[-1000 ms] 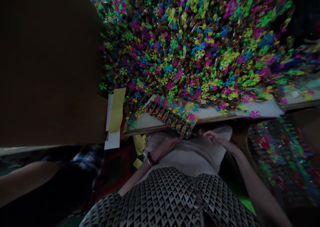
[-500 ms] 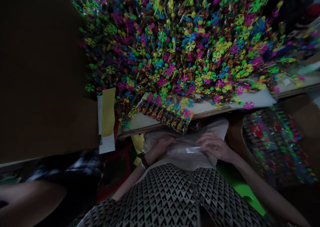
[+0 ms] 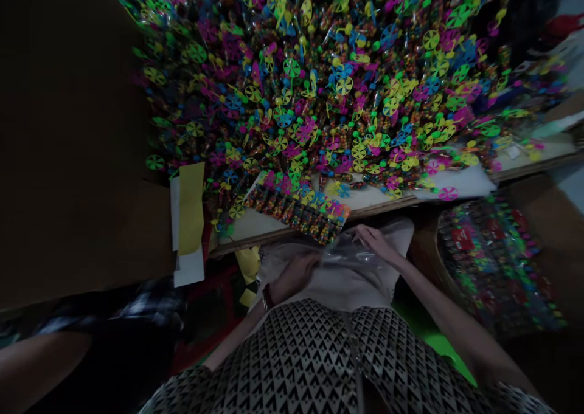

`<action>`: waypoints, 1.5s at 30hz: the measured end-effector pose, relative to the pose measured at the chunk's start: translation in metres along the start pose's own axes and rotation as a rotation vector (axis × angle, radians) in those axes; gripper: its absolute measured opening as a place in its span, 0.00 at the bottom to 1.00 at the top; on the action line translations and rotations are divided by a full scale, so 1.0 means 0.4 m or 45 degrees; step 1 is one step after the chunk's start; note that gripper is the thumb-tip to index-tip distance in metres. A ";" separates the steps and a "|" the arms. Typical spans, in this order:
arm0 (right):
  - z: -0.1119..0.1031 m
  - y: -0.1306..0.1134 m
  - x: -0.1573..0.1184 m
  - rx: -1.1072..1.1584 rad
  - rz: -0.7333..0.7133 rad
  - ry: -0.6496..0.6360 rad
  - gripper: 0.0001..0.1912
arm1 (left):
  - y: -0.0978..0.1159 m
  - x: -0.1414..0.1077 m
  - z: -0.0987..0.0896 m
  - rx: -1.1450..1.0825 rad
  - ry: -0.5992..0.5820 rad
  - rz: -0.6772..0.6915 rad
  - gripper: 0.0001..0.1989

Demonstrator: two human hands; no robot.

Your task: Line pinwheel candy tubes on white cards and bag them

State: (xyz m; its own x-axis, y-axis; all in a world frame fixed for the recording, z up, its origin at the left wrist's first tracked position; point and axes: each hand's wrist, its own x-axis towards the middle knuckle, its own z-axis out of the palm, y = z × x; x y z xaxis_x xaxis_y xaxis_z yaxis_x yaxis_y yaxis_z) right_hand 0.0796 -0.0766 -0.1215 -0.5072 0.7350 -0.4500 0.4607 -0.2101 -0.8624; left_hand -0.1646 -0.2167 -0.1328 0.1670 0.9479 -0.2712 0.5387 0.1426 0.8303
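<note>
A transparent plastic bag [image 3: 347, 257] stretches between my hands over my lap. At its left end, my left hand [image 3: 298, 272] is closed on the plastic. My right hand [image 3: 371, 241] pinches its upper right edge close to the table's front edge; the fingertips are dim. Just above the bag, a flat pack of small candy-filled tubes with colourful fan tops [image 3: 296, 210] lies tilted over the table edge. Behind it spreads a big heap of loose candy tubes with fan tops [image 3: 310, 98].
A large cardboard box [image 3: 82, 158] stands on the left, with yellow card [image 3: 190, 207] at its corner. On the right, an open carton holds several finished-looking packs [image 3: 488, 256]. The wooden table edge [image 3: 387, 205] runs above my lap. Another person's limb [image 3: 41, 365] shows at lower left.
My right hand has moved up and slightly left towards the table edge, raising and spreading the plastic bag. My left hand stays near the same place. The view has shifted slightly.
</note>
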 end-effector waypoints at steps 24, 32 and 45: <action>-0.026 0.062 -0.050 -1.170 -0.353 -0.578 0.04 | -0.033 -0.033 -0.035 0.413 -0.227 0.289 0.15; -0.084 -0.016 0.069 -1.289 -0.823 -0.346 0.19 | -0.013 -0.029 -0.021 0.439 -0.252 0.162 0.18; -0.076 -0.182 0.160 -0.700 -0.767 -0.557 0.16 | -0.002 -0.078 -0.048 0.070 0.016 0.173 0.15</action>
State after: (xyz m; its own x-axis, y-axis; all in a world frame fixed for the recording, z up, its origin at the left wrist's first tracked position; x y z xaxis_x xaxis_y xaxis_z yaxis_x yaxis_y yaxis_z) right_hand 0.0359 0.0055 -0.0807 -0.9518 0.2882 -0.1053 0.2537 0.5464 -0.7982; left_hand -0.1860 -0.2410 -0.1156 0.2314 0.9610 -0.1514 0.5561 -0.0030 0.8311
